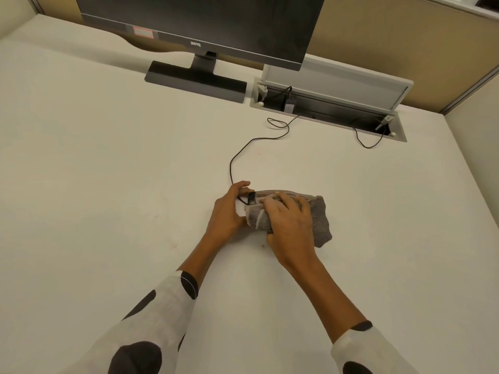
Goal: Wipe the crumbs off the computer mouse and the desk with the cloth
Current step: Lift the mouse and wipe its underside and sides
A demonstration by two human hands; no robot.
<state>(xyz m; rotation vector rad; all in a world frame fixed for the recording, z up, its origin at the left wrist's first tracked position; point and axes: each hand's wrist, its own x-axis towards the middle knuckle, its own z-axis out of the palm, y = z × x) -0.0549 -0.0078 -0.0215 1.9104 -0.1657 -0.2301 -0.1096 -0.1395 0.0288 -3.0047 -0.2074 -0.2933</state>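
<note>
A grey cloth [320, 221] lies bunched over the computer mouse [250, 199] in the middle of the white desk [108, 171]. Only a small black front part of the mouse shows at the cloth's left end. My right hand [289, 220] presses down on the cloth, fingers spread over it. My left hand [229, 209] grips the mouse from the left side, thumb and fingers around its front, where the black cable [231, 168] comes out. A few small crumbs [262, 245] lie on the desk just in front of the cloth.
A black monitor [216, 22] stands on its base [194, 82] at the back. To its right an open cable tray [332, 109] with a raised lid is set into the desk, and cables loop out of it. Beige partition walls [405, 49] enclose the desk.
</note>
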